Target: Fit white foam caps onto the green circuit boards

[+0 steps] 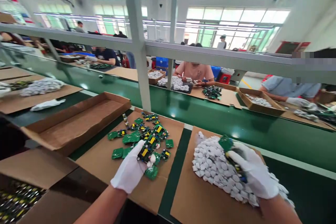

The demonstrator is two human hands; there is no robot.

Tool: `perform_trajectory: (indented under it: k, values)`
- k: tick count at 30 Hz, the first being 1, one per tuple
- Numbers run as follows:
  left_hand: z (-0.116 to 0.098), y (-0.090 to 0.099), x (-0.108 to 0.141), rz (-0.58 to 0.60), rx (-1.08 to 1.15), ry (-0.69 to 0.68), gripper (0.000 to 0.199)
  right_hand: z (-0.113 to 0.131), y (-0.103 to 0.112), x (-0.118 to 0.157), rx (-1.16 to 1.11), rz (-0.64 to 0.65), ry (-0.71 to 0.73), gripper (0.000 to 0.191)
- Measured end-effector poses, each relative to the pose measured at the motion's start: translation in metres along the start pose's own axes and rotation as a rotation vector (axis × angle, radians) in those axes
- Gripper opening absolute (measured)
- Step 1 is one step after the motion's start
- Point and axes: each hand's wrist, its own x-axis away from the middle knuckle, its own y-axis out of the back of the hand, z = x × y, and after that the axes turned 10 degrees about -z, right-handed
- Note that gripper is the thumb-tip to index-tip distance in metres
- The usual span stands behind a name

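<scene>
White gloves cover both hands. My left hand point(130, 169) is closed on several small green circuit boards point(148, 148) with yellow and black parts, above the left cardboard sheet point(154, 194). Loose boards point(131, 137) lie spread behind and around it. On the right, my right hand point(252, 169) curls round more circuit boards point(226, 143), their green faces toward the camera's left. It is over a large heap of small white round pieces point(214, 164) on the right cardboard sheet point(194, 196). The fingertips are partly hidden by the boards.
A shallow cardboard tray point(78, 120) stands at the left, with a box of boards point(19, 199) below it. A grey metal frame post point(141, 77) rises behind the sheets. Across the green conveyor point(181, 106), people sit among boards and white pieces.
</scene>
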Motion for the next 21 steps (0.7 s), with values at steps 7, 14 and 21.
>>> perform_trajectory:
  k: [7, 14, 21]
  values:
    - [-0.017, 0.058, 0.013, -0.020, -0.117, -0.083, 0.031, 0.088, -0.189, -0.030, -0.123, 0.305, 0.257, 0.025]
    - [-0.006, 0.086, 0.008, 0.009, -0.514, -0.185, 0.038, 0.118, -0.224, -0.019, -0.237, 0.327, 0.273, 0.032]
    - [0.002, 0.064, -0.005, 0.040, -0.339, -0.194, 0.040, 0.133, -0.229, 0.014, -0.353, 0.428, 0.118, 0.041]
